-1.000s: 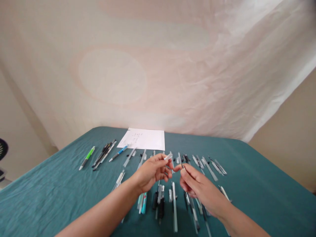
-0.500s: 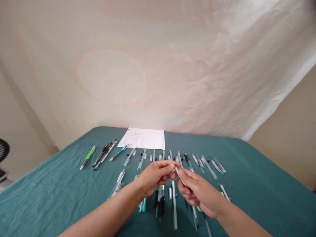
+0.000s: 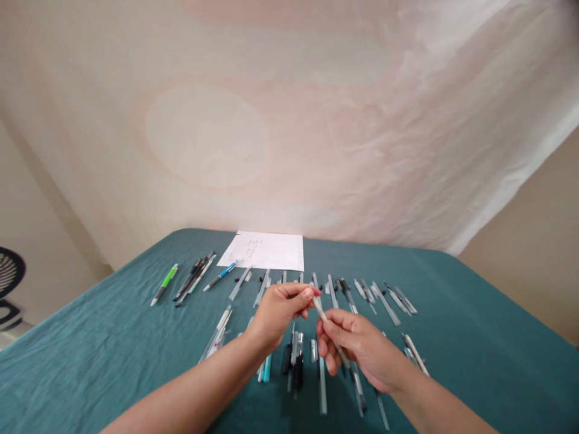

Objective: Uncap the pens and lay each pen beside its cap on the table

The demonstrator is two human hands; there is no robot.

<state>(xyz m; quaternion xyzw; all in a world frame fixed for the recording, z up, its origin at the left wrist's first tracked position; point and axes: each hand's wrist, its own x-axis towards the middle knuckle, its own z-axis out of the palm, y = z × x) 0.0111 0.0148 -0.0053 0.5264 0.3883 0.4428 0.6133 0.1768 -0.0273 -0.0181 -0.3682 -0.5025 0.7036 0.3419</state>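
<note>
Between my two hands is a slim whitish pen [image 3: 319, 309], tilted with its upper end toward the left. My left hand [image 3: 281, 312] pinches that upper end between thumb and fingertips. Lower down, the fingers of my right hand [image 3: 357, 342] wrap the barrel, and its lower end sticks out below them. Under the hands lie clear pen barrels [image 3: 322, 386] and black pens or caps [image 3: 297, 369], partly covered by the hands. A small clear cap [image 3: 313, 351] rests just left of my right hand.
A row of clear pen parts [image 3: 385, 304] crosses the green cloth [image 3: 474, 337]. Farther back lie a written-on paper [image 3: 275, 250], a blue pen [image 3: 221, 275], dark pens [image 3: 192, 280] and a green pen [image 3: 165, 283]. White pens [image 3: 217, 334] lie left of my left arm.
My hands have drawn slightly apart, and more of the pen shows between them. The left hand has risen a little; the right hand's grip has slid down the pen.
</note>
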